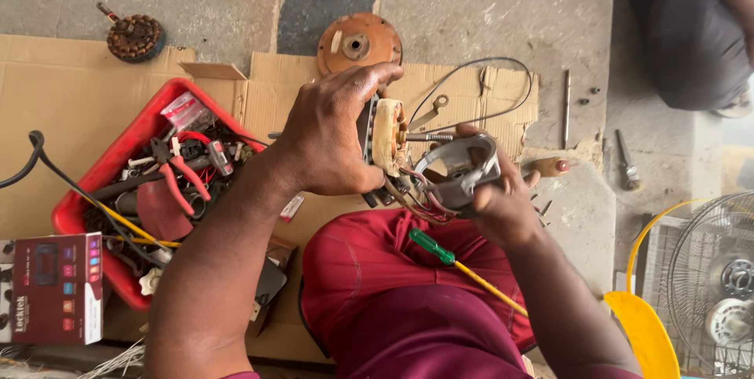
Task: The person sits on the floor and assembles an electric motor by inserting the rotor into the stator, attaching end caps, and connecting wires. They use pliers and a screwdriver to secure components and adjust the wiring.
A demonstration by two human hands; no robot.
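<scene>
My left hand (330, 131) grips a small electric motor (386, 137) with a tan coil winding and a steel shaft sticking out to the right. A bundle of coloured wires (408, 198) hangs from the motor. My right hand (503, 206) holds a grey metal bracket (463, 167) against the motor's wired side. Both hands are raised above my lap in maroon cloth (393, 292). On my lap lies a screwdriver (463, 269) with a green handle and yellow shank.
A red tray (71, 210) full of pliers and tools sits left on flattened cardboard (86, 88). A rusty round disc (357, 43), a wound rotor (135, 37), loose bolts (567, 108), a dark red box (55, 289), a fan grille (711, 277) and another person's leg (691, 33) surround me.
</scene>
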